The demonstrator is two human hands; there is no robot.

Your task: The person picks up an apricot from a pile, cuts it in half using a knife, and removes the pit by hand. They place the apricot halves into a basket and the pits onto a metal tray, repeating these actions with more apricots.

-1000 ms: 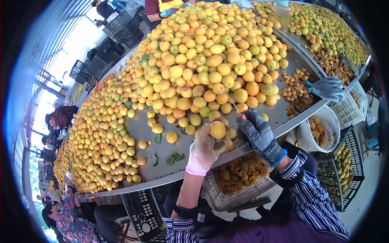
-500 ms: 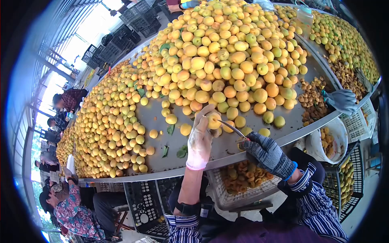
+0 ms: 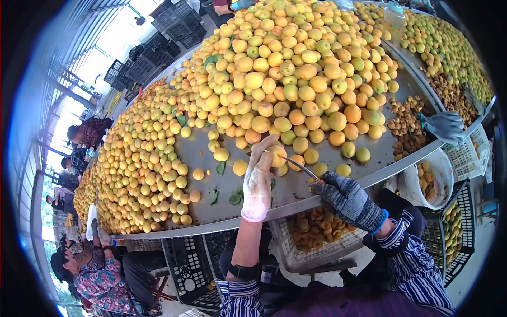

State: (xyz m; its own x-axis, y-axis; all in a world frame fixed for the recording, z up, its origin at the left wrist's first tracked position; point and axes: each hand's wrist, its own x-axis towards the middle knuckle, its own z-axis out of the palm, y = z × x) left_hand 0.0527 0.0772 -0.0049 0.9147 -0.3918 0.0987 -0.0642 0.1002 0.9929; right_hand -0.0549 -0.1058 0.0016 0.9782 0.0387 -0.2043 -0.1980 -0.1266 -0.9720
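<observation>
My left hand (image 3: 257, 182), in a pale, stained glove, is closed around a yellow apricot (image 3: 277, 156) above the near edge of the metal table. In my right hand (image 3: 347, 202), which wears a grey knitted glove with a blue cuff, is a thin curved knife (image 3: 300, 166). The blade reaches leftward, its tip at the apricot held in my left hand. Behind both hands rises a large heap of apricots (image 3: 296, 79). Directly below, a light plastic crate (image 3: 283, 253) holds split apricots (image 3: 314, 230).
The table's metal rim (image 3: 391, 174) curves past me. At right are a pile of brown pits (image 3: 409, 127), a grey glove (image 3: 446, 127), a white bucket (image 3: 407, 185) and a black crate (image 3: 465, 248). A person in a floral top (image 3: 108, 285) sits at left; black crates (image 3: 179, 24) stand behind.
My hands keep nearly the same pose, with the knife tip still at the apricot. The view has shifted slightly. At far left, the seated person's arms and head have moved a little.
</observation>
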